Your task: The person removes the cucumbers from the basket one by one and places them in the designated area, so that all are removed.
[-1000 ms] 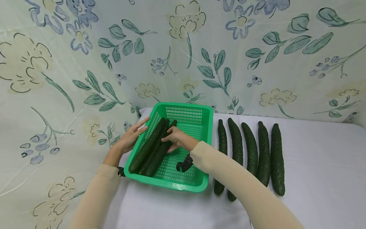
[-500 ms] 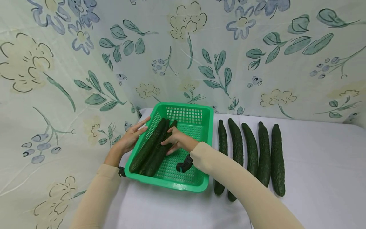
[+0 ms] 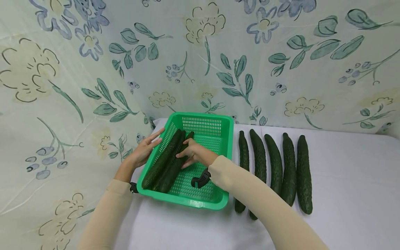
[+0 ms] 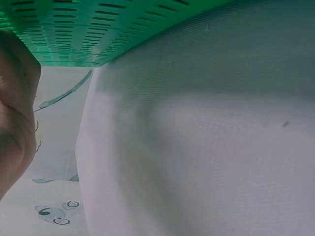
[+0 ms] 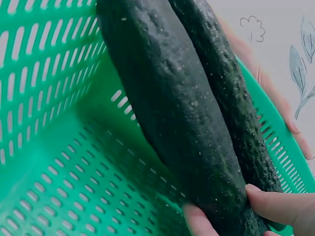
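A green plastic basket (image 3: 184,199) stands on the white cloth with cucumbers lying lengthwise along its left side. My right hand (image 3: 195,153) reaches inside and grips the rightmost cucumber (image 3: 170,175). In the right wrist view, thumb and fingers pinch the near end of this dark, bumpy cucumber (image 5: 172,93). Beside it, against the left wall, lies another cucumber (image 3: 160,161); one between them is partly hidden. My left hand (image 3: 143,150) rests against the outside of the basket's left wall, fingers extended near the rim. In the left wrist view, the hand (image 4: 17,108) is beside the slotted wall (image 4: 74,34).
Right of the basket, several cucumbers (image 3: 289,170) lie in a row on the white cloth (image 3: 347,173); my right forearm passes over some of them. A floral curtain (image 3: 200,62) hangs behind and to the left.
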A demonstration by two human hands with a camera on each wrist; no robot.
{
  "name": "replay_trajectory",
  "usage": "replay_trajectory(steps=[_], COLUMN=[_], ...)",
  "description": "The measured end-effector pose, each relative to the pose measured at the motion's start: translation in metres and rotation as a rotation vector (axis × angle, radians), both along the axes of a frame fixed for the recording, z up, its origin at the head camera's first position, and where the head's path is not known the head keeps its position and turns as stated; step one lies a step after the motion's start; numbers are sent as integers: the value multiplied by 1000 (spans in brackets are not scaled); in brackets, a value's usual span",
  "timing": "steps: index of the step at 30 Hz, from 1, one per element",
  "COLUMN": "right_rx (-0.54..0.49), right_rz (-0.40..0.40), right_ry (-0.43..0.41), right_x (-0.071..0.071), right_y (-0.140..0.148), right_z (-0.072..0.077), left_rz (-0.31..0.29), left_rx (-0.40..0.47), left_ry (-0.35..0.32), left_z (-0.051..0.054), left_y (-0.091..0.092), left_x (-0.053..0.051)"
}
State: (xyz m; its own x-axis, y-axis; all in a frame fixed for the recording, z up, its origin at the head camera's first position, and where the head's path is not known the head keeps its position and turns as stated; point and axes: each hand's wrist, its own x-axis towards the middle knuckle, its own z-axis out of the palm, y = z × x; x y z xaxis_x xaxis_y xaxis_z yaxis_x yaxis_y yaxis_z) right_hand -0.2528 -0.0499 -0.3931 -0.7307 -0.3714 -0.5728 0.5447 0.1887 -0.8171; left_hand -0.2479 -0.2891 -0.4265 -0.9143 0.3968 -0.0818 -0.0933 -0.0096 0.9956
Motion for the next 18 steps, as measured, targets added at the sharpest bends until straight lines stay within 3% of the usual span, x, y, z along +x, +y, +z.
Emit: replay_trajectory(steps=[11, 18], right_rx=[-21, -19], right_rz=[-35, -20], right_ry=[-18, 35], right_x=[-1, 0], right_y=[3, 4], right_z=[3, 10], left_rz=[-2, 6], left_rx=[-1, 5], left_ry=[-4, -17], left_z=[2, 3], left_y=[2, 2], left_x=[1, 2])
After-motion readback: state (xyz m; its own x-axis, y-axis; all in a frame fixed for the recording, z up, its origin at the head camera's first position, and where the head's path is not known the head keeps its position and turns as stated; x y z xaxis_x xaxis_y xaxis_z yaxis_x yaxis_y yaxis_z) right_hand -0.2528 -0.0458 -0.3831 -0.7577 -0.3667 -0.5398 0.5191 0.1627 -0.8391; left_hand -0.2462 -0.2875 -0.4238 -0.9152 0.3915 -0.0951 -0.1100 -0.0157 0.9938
